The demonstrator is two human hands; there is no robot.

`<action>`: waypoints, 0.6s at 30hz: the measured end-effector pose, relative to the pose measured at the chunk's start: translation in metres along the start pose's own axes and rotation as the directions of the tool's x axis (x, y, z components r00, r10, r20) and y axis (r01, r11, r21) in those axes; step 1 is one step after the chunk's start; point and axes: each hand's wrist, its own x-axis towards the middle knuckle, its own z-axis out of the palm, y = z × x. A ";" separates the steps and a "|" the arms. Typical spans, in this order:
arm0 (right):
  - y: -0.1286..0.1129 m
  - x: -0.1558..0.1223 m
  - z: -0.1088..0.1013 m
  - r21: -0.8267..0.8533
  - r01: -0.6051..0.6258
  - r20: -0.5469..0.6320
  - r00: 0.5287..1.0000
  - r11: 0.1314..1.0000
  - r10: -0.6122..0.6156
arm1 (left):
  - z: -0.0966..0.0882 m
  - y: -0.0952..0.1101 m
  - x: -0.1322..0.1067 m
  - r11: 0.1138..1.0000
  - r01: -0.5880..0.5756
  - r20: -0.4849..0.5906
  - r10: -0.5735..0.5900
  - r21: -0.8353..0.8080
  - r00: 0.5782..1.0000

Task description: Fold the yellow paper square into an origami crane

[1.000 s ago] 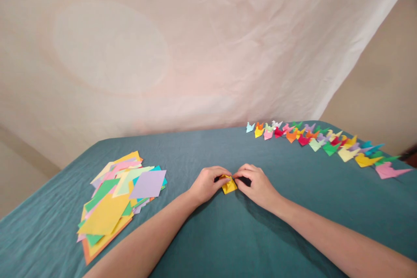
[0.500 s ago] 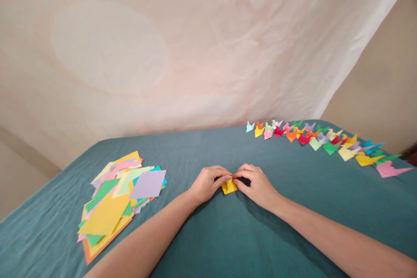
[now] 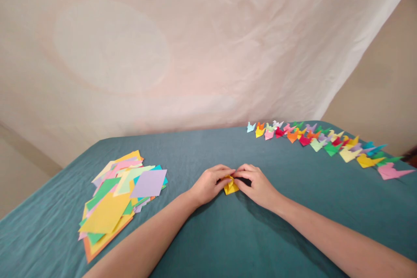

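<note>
Closest in, the left forearm (image 3: 143, 243) and right forearm (image 3: 342, 236) reached across the teal-covered counter (image 3: 202, 247). To the left, apart from the hands, lay a loose pile of coloured paper squares (image 3: 106, 215), with a lilac square (image 3: 149, 183) on top at its right side.

The small folded yellow paper (image 3: 231, 189) sat mid-counter between the two hands, partly covered by them. The left hand (image 3: 208, 185) pinched its left and upper part between thumb and fingers; the right hand (image 3: 257, 182) had its fingers closed at the right edge.

Farther right, folded paper birds (image 3: 331, 149) in many colours stood in slanting rows, from a pink bird (image 3: 389, 171) to a pale blue bird (image 3: 250, 127). Behind everything hung a pale, creased sheet (image 3: 208, 52).
</note>
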 end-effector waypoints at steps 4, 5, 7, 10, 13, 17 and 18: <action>0.001 0.000 0.000 -0.007 0.002 0.011 1.000 1.000 -0.002 | 0.001 -0.001 -0.001 1.000 0.017 -0.026 -0.017 0.000 1.000; 0.002 0.000 0.001 -0.009 0.000 0.013 1.000 1.000 0.000 | 0.000 -0.001 -0.001 1.000 0.025 -0.034 -0.025 0.000 0.999; 0.002 -0.001 0.001 -0.013 -0.006 0.016 1.000 1.000 0.007 | 0.000 -0.001 -0.001 0.999 0.038 -0.046 -0.038 -0.005 0.998; 0.002 -0.001 0.000 -0.021 -0.016 0.015 1.000 1.000 0.016 | 0.000 -0.002 -0.001 0.998 0.054 -0.063 -0.056 -0.031 0.996; 0.002 0.000 0.000 -0.027 -0.021 0.016 1.000 0.999 0.021 | 0.001 -0.002 -0.001 0.990 0.102 -0.073 -0.110 -0.099 0.991; 0.002 -0.001 0.000 -0.015 -0.031 0.015 0.999 0.999 0.031 | 0.004 0.000 -0.001 0.961 0.189 -0.082 -0.209 -0.203 0.975; 0.002 -0.001 0.001 -0.010 -0.032 0.010 0.999 0.999 0.033 | 0.005 0.002 -0.001 0.955 0.208 -0.088 -0.231 -0.212 0.969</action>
